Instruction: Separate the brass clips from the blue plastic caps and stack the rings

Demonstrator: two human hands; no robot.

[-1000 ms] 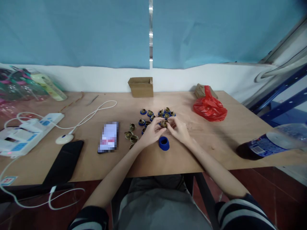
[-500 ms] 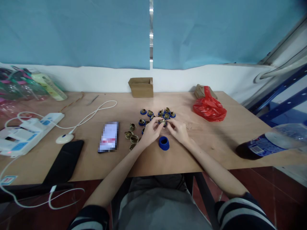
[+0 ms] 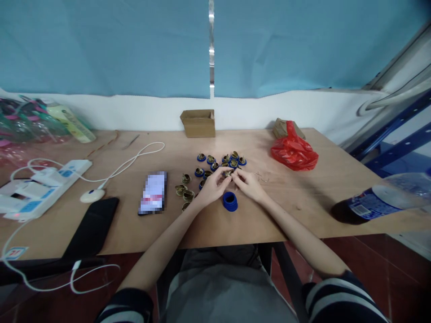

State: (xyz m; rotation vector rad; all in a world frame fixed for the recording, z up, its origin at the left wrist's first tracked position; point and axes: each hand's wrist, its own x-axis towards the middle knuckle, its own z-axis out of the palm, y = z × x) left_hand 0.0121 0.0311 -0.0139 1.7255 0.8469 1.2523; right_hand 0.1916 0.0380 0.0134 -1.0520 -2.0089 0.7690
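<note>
My left hand and my right hand meet over the table, fingertips pinched on one small round brass-coloured metal piece. Fingers cover much of it, so its exact kind is unclear. Just below them stands a short stack of blue rings. Beyond my hands lie several brass pieces seated in blue rings, some partly hidden behind my left hand. To the left sit several brass pieces with pale rims, one partly covered by my left forearm.
Left are a lit phone, a dark phone, a white cable with a round puck and a power strip. A cardboard box stands at the back. Right are a red plastic bag and a cola bottle lying down.
Both hands stay pinched on the brass piece. Their fingertips have shifted slightly, and the right fingers have come closer to the left. The rings and other pieces have not visibly moved.
</note>
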